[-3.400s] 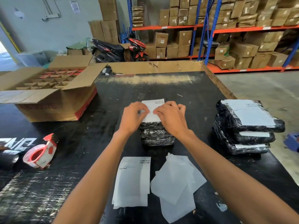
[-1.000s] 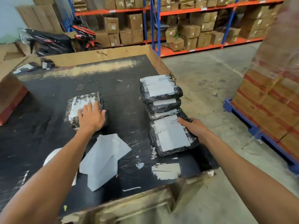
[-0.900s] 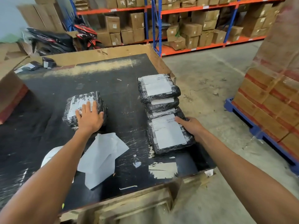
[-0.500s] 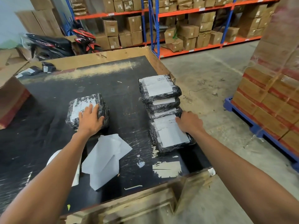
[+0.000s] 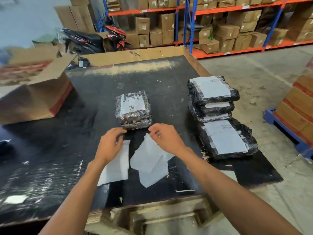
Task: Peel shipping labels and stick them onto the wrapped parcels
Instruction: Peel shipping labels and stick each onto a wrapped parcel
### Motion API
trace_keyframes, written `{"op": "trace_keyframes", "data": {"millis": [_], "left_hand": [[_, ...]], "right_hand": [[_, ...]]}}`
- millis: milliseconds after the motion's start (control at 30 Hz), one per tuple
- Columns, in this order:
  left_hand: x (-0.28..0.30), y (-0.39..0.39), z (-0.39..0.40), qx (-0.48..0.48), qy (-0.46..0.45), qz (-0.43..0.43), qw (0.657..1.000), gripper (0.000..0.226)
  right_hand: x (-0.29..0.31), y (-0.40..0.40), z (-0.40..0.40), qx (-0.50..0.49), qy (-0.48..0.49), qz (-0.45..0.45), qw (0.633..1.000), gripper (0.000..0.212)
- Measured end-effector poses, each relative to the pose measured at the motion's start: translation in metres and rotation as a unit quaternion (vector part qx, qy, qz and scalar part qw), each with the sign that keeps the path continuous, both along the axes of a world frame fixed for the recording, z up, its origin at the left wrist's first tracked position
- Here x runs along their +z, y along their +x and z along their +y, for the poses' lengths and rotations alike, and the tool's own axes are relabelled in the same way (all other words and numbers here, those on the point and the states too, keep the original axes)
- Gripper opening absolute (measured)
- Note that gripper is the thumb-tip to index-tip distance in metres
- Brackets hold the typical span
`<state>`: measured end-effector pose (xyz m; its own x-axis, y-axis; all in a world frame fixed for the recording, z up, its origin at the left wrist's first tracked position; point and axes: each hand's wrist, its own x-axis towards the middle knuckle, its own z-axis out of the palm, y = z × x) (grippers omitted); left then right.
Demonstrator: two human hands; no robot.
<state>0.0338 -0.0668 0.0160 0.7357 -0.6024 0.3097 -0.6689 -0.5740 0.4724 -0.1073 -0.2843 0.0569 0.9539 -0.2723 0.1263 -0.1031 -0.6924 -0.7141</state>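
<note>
head view, black table (image 5: 50, 167). left hand (image 5: 110, 145) hovers over the label stack (image 5: 116, 165), fingers curled loosely, nothing gripped as far as visible. right hand (image 5: 165, 138) over the loose backing sheets (image 5: 150, 165), thumb and forefinger narrowed near a sheet's corner; cannot tell if pinching it. centre parcel (image 5: 133, 110), black wrap, white label on top, print unreadable. right: labelled parcel stack (image 5: 211, 97), with a further labelled parcel (image 5: 227, 138) just in front; text too blurred. open carton (image 5: 33, 92) at left, red stripe.
</note>
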Motion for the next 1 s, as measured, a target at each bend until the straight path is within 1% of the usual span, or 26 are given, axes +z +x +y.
{"op": "trace_keyframes", "data": {"millis": [33,100,133,167,200,233,267,300,400,467,500,533,567,700,833,933,1000], "left_hand": [[-0.008,0.006,0.02,0.018,0.004,0.031,0.999,0.031],[-0.021,0.01,0.047,0.041,0.025,0.085,0.995,0.033],[-0.026,0.011,0.062,0.048,0.028,0.116,0.992,0.042],[-0.031,0.009,0.068,0.047,0.026,0.141,0.989,0.05],[-0.036,0.007,0.073,0.054,0.027,0.159,0.985,0.052],[-0.042,0.005,0.076,0.062,0.034,0.16,0.985,0.05],[-0.045,0.0,0.073,0.069,0.051,0.148,0.985,0.047],[-0.049,-0.003,0.072,0.08,0.065,0.129,0.986,0.047],[-0.05,-0.011,0.067,0.109,0.106,0.092,0.984,0.05],[-0.049,-0.012,0.068,0.112,0.122,0.081,0.983,0.05],[-0.049,-0.013,0.068,0.112,0.127,0.08,0.982,0.051],[-0.048,-0.015,0.068,0.111,0.129,0.081,0.982,0.051],[-0.048,-0.016,0.067,0.114,0.128,0.081,0.982,0.053],[-0.047,-0.018,0.068,0.121,0.116,0.093,0.981,0.054],[-0.046,-0.018,0.07,0.114,0.136,0.081,0.981,0.054],[-0.046,-0.016,0.068,0.121,0.164,0.074,0.976,0.053],[-0.044,-0.014,0.065,0.129,0.176,0.083,0.972,0.053]], "right_hand": [[-0.002,0.012,0.019,0.022,0.026,0.016,0.999,0.024],[-0.01,0.029,0.046,0.038,0.045,0.058,0.997,0.024],[-0.015,0.04,0.061,0.04,0.05,0.081,0.995,0.025],[-0.02,0.047,0.071,0.035,0.051,0.104,0.993,0.031],[-0.024,0.056,0.081,0.032,0.047,0.125,0.991,0.041],[-0.029,0.062,0.09,0.022,0.044,0.145,0.988,0.05],[-0.035,0.065,0.093,0.001,0.055,0.159,0.986,0.053],[-0.04,0.069,0.098,-0.018,0.073,0.169,0.983,0.052],[-0.051,0.073,0.101,-0.096,0.165,0.168,0.967,0.033],[-0.052,0.074,0.1,-0.135,0.2,0.173,0.955,0.033],[-0.052,0.074,0.101,-0.141,0.212,0.174,0.951,0.027],[-0.052,0.075,0.1,-0.142,0.224,0.172,0.949,0.02],[-0.053,0.076,0.101,-0.14,0.232,0.174,0.947,0.017],[-0.059,0.08,0.1,-0.129,0.283,0.162,0.936,0.02],[-0.058,0.082,0.088,-0.115,0.375,0.166,0.905,0.02],[-0.053,0.077,0.072,-0.097,0.442,0.131,0.882,0.015],[-0.042,0.069,0.061,-0.085,0.477,0.099,0.869,0.007]]}}
